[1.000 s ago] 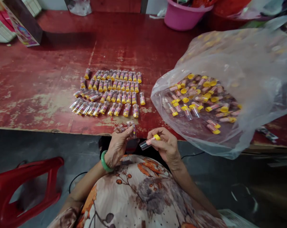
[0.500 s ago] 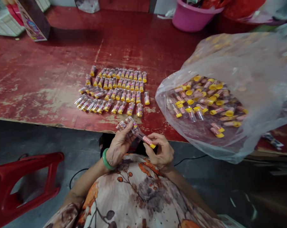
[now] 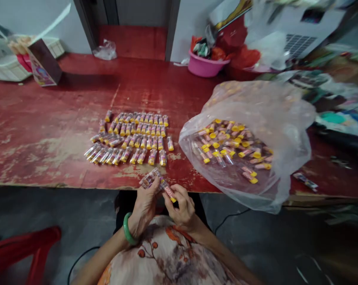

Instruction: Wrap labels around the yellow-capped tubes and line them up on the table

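Printed clear wrappers (image 3: 149,178) are pinched between the thumb and fingers of my left hand (image 3: 146,202), which wears a green bangle. My right hand (image 3: 181,206) grips a small clear tube (image 3: 168,191) with a yellow cap, its far end against the wrappers. Beyond my hands, rows of wrapped yellow-capped tubes (image 3: 139,141) lie on the red table (image 3: 63,158). To the right, an open plastic bag (image 3: 279,158) holds many loose tubes (image 3: 233,138) with yellow caps.
A pink basin (image 3: 207,68) with bags stands at the back. At the back left are a printed box (image 3: 45,63) and a white basket (image 3: 3,67). A red stool (image 3: 33,249) is at lower left. Clutter covers the right side.
The view has tilted up, showing more of the back. The tube in my right hand has gone closer to my left hand, overlapping the wrappers more.
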### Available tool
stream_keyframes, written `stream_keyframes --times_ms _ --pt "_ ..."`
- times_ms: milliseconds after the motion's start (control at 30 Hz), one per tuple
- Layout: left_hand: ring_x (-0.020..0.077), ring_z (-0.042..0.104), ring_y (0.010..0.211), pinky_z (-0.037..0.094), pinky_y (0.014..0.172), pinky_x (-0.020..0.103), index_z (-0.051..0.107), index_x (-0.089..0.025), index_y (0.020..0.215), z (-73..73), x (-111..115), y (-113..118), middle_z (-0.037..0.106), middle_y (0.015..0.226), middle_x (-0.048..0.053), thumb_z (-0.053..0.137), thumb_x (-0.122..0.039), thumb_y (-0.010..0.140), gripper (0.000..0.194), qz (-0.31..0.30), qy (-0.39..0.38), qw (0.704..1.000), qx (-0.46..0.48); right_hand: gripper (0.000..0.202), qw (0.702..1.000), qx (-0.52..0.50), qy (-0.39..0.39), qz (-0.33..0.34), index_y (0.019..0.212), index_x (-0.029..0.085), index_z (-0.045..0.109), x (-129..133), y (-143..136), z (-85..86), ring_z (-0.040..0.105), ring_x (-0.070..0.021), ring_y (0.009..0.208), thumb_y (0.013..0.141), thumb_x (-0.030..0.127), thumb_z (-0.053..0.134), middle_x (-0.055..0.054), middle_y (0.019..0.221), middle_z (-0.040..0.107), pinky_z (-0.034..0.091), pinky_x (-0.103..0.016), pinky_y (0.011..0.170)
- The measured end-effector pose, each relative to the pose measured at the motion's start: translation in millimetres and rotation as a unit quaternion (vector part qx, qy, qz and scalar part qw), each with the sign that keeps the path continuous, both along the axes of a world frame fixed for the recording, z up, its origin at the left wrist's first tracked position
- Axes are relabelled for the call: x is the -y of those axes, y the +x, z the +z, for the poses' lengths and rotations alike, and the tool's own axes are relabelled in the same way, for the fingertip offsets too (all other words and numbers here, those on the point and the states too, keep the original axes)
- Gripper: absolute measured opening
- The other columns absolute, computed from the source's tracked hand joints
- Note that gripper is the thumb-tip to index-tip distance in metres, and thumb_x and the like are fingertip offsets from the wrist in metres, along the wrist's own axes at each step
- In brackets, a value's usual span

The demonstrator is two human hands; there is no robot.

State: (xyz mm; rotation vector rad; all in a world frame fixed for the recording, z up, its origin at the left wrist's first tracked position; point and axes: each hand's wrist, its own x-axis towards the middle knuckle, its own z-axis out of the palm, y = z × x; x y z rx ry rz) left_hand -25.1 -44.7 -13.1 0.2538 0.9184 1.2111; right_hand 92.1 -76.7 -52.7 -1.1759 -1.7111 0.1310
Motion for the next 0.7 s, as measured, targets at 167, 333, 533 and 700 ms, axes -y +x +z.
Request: stream_keyframes --times_ms 167,333,533,700 --pt "0.0108 0.061 0.067 0.05 0.066 0.023 0.064 -0.016 0.087 7.5 -1 0 0.066 0.08 0.0 0.082 -0.032 0.065 0.033 -0.012 0.031 0.999 -0.011 0.033 0.997 0.022 0.033 0.061 0.11 0.021 0.052 -11 8 31.4 0.065 -0.0247 0.096 0.081 0.015 0.065 -0.012 0.1 0.063 0.059 -0.037 0.076" --pt "0.011 0.063 0.07 0.051 0.069 0.023 0.067 -0.018 0.085 13.3 -1 -4 0.068 0.081 0.0 0.083 -0.031 0.064 0.029 -0.037 0.037 0.998 0.017 0.037 0.982 -0.029 -0.088 0.164 0.121 0.023 0.053 -5 26 50.3 0.06 -0.0248 0.109 0.086 0.014 0.054 -0.013 0.117 0.06 0.057 -0.041 0.086" --pt "0.0101 0.061 0.067 0.048 0.064 0.021 0.07 -0.017 0.081 12.7 6 3 0.069 0.078 -0.001 0.084 -0.028 0.063 0.025 -0.062 0.066 0.996 0.018 0.032 0.996 -0.058 -0.007 0.066 0.109 0.024 0.062 0 20 47.9 0.066 -0.0201 0.088 0.083 0.007 0.057 -0.008 0.098 0.066 0.058 -0.036 0.075" --pt "0.0106 0.06 0.065 0.049 0.065 0.024 0.071 -0.017 0.082 14.2 11 7 0.068 0.078 0.0 0.083 -0.025 0.065 0.022 -0.069 0.084 0.994 0.01 0.035 0.996 -0.064 0.044 0.031 0.104 0.025 0.065 1 15 44.6 0.066 -0.0182 0.08 0.078 0.002 0.062 -0.006 0.093 0.067 0.057 -0.031 0.067"
